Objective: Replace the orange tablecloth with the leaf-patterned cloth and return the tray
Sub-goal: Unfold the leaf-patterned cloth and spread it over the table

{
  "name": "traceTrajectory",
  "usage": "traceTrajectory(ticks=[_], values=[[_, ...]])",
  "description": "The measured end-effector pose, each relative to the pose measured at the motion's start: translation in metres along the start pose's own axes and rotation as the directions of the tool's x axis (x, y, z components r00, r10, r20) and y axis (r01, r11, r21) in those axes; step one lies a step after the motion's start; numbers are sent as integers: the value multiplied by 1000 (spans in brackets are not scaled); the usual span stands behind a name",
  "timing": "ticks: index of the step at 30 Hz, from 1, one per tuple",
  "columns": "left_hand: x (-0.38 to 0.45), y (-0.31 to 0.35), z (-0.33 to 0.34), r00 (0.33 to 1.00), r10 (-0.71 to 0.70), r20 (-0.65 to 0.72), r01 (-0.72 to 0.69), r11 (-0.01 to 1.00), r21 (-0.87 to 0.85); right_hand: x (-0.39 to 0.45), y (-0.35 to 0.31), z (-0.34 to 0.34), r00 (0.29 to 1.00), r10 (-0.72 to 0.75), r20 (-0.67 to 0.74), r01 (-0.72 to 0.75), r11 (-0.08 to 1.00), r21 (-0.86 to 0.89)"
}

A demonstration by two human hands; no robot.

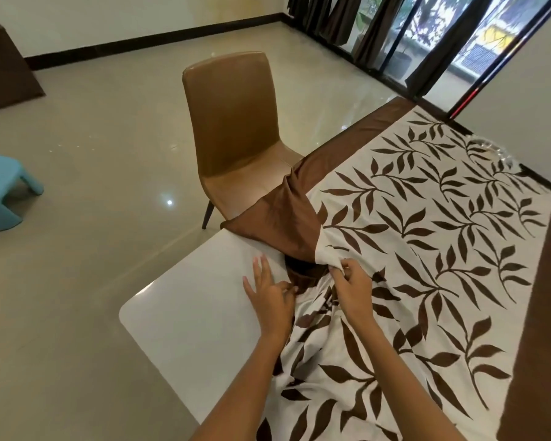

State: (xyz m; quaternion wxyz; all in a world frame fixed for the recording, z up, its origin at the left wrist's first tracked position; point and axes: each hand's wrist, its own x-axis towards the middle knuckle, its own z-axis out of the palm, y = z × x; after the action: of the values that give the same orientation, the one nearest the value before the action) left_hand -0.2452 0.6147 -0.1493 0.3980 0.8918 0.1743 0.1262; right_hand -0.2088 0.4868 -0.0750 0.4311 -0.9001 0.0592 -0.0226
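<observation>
I see the cream cloth printed with brown leaves and edged with a brown satin border (427, 237) spread over most of the white rectangular table (185, 316). The table's near-left part is bare. The cloth is bunched into folds at the edge of that bare patch, where the brown border doubles back on itself.

Right hand (352, 283): thumb and fingers pinch a cream fold of the cloth just beside the folded border; the fabric rises slightly at the pinch.

Left hand (269, 289): it lies on the bare tabletop with the outer fingers straight and spread; thumb and forefinger close on the bunched cloth edge next to it.

Beyond the table's far-left edge stands a tan leather chair (236, 135); the border's corner hangs towards its seat.

A clear glass item (493, 148) rests on the cloth at the table's far side.
</observation>
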Motion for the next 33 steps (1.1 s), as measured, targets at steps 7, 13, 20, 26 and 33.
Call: traceTrajectory(ticks=[7, 13, 20, 26, 33], values=[[-16, -28, -59, 948, -188, -258, 190, 982, -17, 5, 32, 27, 926, -56, 373, 176, 939, -296], [-41, -69, -123, 924, -173, -341, 221, 969, 108, 24, 58, 31, 899, -29, 436, 334, 689, -643], [-43, -89, -185, 811, -207, -548, 286, 956, 61, 48, 60, 14, 914, 118, 389, 243, 607, -757], [-49, -38, -200, 904, -401, -148, 313, 857, -409, -3, 25, 52, 942, -25, 335, 253, 710, -657], [-80, 10, -143, 884, 119, 452, -102, 993, -62, -28, 35, 65, 917, -175, 359, 374, 693, -617]])
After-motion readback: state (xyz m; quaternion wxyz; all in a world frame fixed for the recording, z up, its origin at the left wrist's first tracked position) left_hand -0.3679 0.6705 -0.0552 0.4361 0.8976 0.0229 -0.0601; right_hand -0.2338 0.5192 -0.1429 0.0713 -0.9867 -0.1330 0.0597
